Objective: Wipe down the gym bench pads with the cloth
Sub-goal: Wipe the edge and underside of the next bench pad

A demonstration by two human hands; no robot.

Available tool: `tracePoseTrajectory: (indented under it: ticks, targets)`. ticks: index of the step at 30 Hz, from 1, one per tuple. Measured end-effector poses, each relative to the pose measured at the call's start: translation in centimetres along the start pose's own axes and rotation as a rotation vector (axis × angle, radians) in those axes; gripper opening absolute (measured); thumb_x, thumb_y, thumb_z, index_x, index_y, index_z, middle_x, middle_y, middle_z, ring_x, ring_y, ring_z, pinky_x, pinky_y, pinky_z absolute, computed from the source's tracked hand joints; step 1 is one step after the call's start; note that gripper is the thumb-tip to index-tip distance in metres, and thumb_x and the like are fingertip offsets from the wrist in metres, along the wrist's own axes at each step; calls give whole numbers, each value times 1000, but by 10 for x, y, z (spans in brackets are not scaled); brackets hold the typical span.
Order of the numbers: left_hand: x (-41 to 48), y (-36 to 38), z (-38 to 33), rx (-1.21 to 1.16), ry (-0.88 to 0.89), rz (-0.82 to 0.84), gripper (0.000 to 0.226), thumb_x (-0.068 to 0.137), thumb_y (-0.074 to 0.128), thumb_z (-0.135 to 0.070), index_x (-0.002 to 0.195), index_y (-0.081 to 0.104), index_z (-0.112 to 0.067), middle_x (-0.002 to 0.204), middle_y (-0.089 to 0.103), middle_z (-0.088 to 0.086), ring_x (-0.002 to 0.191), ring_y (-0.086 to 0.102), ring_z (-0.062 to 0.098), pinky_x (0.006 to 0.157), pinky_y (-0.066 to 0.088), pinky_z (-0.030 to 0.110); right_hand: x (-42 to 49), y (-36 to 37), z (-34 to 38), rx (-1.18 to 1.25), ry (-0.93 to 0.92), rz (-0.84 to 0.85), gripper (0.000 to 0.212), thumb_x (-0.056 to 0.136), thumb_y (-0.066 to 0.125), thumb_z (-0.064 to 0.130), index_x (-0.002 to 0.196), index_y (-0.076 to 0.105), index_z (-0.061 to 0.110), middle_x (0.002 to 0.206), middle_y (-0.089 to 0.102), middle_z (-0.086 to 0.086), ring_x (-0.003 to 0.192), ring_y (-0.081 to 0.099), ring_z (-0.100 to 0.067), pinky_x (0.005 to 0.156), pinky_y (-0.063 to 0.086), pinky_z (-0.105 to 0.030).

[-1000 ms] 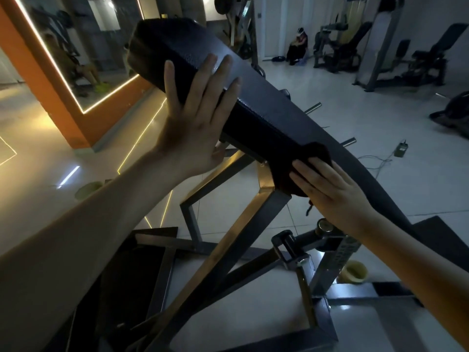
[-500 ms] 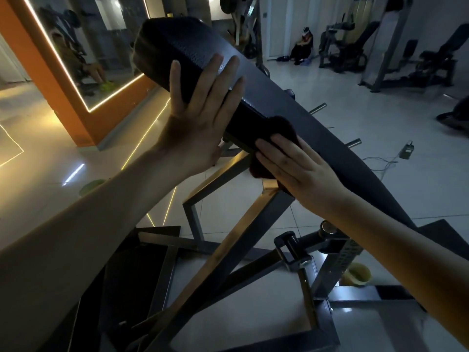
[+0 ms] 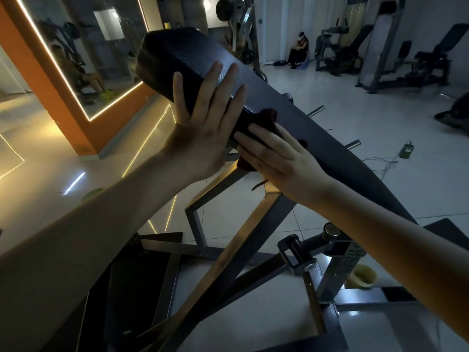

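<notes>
Right hand (image 3: 281, 158) has slid the cloth (image 3: 265, 116) up the pad (image 3: 193, 54), right beside the left hand (image 3: 203, 133).

Since a second ago the cloth has climbed the tilted pad's near edge; straight fingers press it flat, holding nothing pinched. The left hand stays put, fingers spread flat against the pad's upper end, now blocking the cloth's path. Below stands the steel frame (image 3: 228, 250), with a yellow cup (image 3: 361, 276) on the floor beside it. A mirror (image 3: 88, 47) hangs left, and a seated person (image 3: 299, 52) is far behind.
</notes>
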State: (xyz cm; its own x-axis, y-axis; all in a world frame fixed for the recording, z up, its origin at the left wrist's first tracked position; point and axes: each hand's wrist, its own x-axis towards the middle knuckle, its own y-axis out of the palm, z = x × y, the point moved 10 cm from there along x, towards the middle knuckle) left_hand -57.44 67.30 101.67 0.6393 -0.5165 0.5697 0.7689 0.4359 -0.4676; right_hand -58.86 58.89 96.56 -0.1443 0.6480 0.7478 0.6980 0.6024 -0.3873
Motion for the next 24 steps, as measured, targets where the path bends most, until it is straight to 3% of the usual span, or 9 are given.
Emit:
tracePoseTrajectory:
  ticks: [5, 9, 14, 20, 24]
  targets:
    - [1, 1, 2, -125, 15, 32, 94, 81, 26, -55, 154, 3, -1, 161, 5, 28, 148, 7, 47, 103, -8, 68, -17, 0, 0, -5, 64, 30, 40, 100, 50, 3, 139, 45, 8, 147, 46, -11, 137, 35, -30, 115, 31, -51]
    - [2, -1, 0, -140, -69, -15, 90, 84, 25, -53, 153, 10, 2, 158, 12, 32, 146, 12, 49, 106, -4, 68, -81, -5, -10, 29, 84, 190, 49, 100, 44, 0, 146, 32, 11, 151, 32, -8, 149, 11, -22, 120, 21, -48]
    - [4, -4, 0, -152, -126, -44, 92, 83, 24, -54, 154, 11, 2, 158, 13, 32, 146, 12, 49, 107, -7, 65, -119, -11, -20, 41, 55, 303, 62, 90, 49, -1, 147, 27, 12, 154, 28, -6, 150, 6, -19, 121, 17, -46]
    - [2, -1, -1, -22, -125, -80, 93, 82, 41, -52, 153, 13, 2, 157, 19, 31, 145, 20, 48, 109, -4, 65, -70, 1, -7, 49, 13, 203, 45, 101, 38, 1, 146, 33, 11, 151, 33, -6, 149, 9, -19, 121, 16, -45]
    - [1, -5, -1, 91, -116, -118, 92, 87, 44, -59, 154, 16, -3, 156, 26, 26, 143, 30, 44, 109, 20, 67, -1, 6, 3, 6, 36, -31, 33, 102, 49, 6, 135, 54, 10, 144, 49, -7, 136, 37, -25, 117, 27, -46]
